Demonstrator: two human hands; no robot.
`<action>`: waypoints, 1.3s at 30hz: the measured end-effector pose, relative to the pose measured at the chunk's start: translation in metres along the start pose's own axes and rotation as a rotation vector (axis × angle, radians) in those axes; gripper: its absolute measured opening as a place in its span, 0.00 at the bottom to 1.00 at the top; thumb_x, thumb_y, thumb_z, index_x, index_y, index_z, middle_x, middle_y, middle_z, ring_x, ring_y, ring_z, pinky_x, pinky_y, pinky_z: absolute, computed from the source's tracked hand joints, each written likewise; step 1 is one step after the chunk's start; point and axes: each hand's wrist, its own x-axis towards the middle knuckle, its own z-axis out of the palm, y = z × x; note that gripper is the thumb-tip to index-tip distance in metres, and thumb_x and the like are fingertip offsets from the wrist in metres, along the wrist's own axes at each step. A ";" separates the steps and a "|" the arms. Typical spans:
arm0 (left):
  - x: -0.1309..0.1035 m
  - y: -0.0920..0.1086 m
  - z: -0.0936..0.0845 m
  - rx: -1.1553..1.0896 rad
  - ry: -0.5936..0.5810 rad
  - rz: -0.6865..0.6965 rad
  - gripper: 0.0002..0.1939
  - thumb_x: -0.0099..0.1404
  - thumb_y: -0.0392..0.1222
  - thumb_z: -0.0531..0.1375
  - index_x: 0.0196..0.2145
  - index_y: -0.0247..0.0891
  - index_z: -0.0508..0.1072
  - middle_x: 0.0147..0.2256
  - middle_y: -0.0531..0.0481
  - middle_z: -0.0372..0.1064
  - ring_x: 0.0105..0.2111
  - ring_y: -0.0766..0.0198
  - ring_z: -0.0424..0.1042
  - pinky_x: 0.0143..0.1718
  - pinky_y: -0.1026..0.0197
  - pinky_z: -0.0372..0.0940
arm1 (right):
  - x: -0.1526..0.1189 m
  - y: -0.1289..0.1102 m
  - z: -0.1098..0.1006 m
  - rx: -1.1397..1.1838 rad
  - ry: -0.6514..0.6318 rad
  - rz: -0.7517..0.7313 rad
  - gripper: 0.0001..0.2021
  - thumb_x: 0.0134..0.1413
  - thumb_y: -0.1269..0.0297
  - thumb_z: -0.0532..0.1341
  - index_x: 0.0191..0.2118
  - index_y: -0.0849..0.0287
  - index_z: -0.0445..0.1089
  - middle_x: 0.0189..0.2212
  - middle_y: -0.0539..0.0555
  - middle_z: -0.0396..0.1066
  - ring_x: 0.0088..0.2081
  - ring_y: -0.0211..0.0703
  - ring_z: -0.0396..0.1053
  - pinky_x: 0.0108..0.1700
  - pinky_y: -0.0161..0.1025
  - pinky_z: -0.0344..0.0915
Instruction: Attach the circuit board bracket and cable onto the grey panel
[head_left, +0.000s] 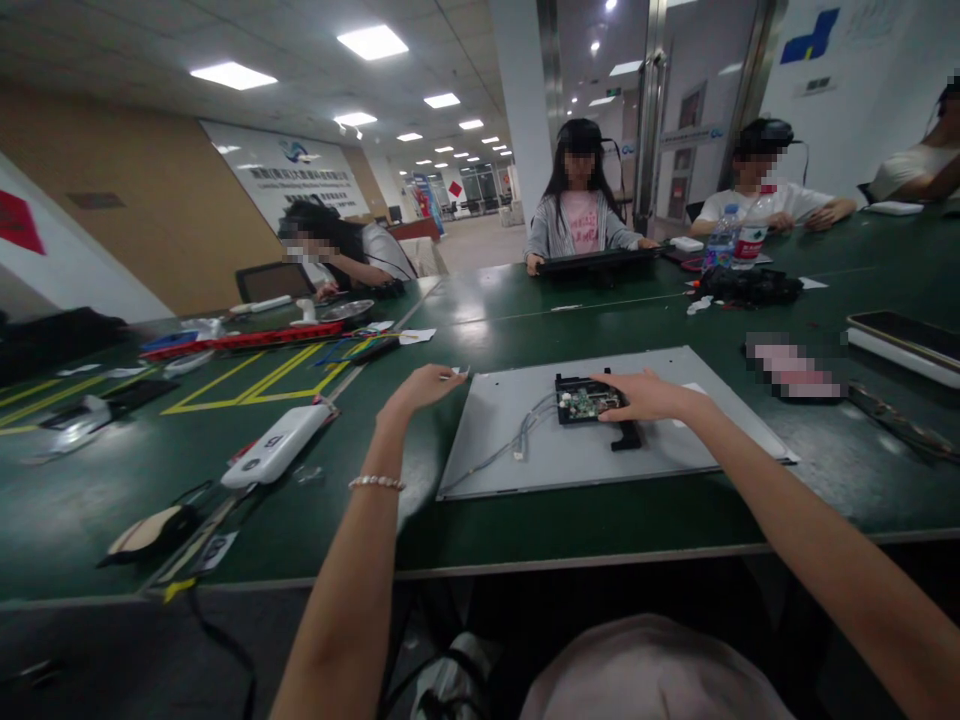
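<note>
Circuit board (589, 402), green, black frame, pale cables (536, 412), on grey flat panel (502, 402) near worktop's (525, 530) front edge; right hand (645, 393) spans its right end, fingers parted, grip indeterminable. Left hand (429, 388) bent by panel's far-left corner, grip unclear. Wall sign (300, 180): blue logo, lettering illegible.

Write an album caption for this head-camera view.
Right hand at a green circuit board on a grey panel, left hand beside the panel's far-left corner.

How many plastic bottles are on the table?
2. The bluish plastic bottle stands across the table, toward the right; the red-labelled plastic bottle is beside it. Others could be hidden.
</note>
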 end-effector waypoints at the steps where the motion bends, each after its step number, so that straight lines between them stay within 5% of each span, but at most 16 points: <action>1: 0.012 0.001 0.004 0.003 0.127 -0.094 0.21 0.69 0.50 0.50 0.46 0.34 0.76 0.48 0.43 0.74 0.48 0.56 0.70 0.50 0.61 0.61 | 0.000 0.000 0.000 0.003 -0.002 0.000 0.42 0.55 0.40 0.56 0.70 0.53 0.46 0.62 0.60 0.61 0.59 0.63 0.61 0.60 0.59 0.51; 5: 0.044 0.014 0.031 0.010 0.314 -0.290 0.21 0.68 0.45 0.52 0.53 0.31 0.70 0.53 0.35 0.69 0.51 0.52 0.68 0.50 0.56 0.60 | 0.001 0.001 0.000 -0.002 -0.014 0.016 0.41 0.55 0.40 0.55 0.70 0.52 0.46 0.63 0.61 0.59 0.60 0.64 0.59 0.59 0.61 0.53; 12: 0.044 0.019 0.065 0.066 0.309 -0.294 0.22 0.69 0.52 0.49 0.49 0.36 0.72 0.52 0.35 0.69 0.54 0.46 0.65 0.54 0.42 0.57 | 0.001 -0.001 0.000 0.018 -0.006 0.005 0.40 0.55 0.41 0.55 0.69 0.52 0.47 0.65 0.59 0.55 0.62 0.63 0.58 0.59 0.59 0.56; 20: 0.045 0.010 0.071 0.079 0.328 -0.260 0.24 0.69 0.49 0.47 0.58 0.39 0.67 0.64 0.38 0.53 0.66 0.45 0.45 0.59 0.33 0.48 | 0.000 -0.001 0.002 0.070 0.008 -0.025 0.40 0.55 0.42 0.56 0.68 0.56 0.50 0.66 0.60 0.54 0.62 0.60 0.59 0.60 0.52 0.59; 24: 0.046 0.007 0.072 0.035 0.234 -0.289 0.26 0.70 0.51 0.43 0.59 0.42 0.66 0.64 0.39 0.54 0.66 0.44 0.45 0.60 0.30 0.44 | 0.001 -0.001 0.003 0.072 0.000 -0.025 0.39 0.55 0.42 0.56 0.68 0.54 0.50 0.66 0.58 0.54 0.63 0.58 0.57 0.61 0.52 0.57; 39: 0.036 0.012 0.068 0.084 0.219 -0.261 0.24 0.71 0.48 0.43 0.55 0.40 0.71 0.59 0.35 0.63 0.62 0.43 0.53 0.57 0.30 0.48 | -0.001 -0.001 0.004 0.085 -0.020 -0.022 0.41 0.55 0.41 0.55 0.68 0.60 0.50 0.67 0.62 0.51 0.64 0.60 0.54 0.63 0.53 0.54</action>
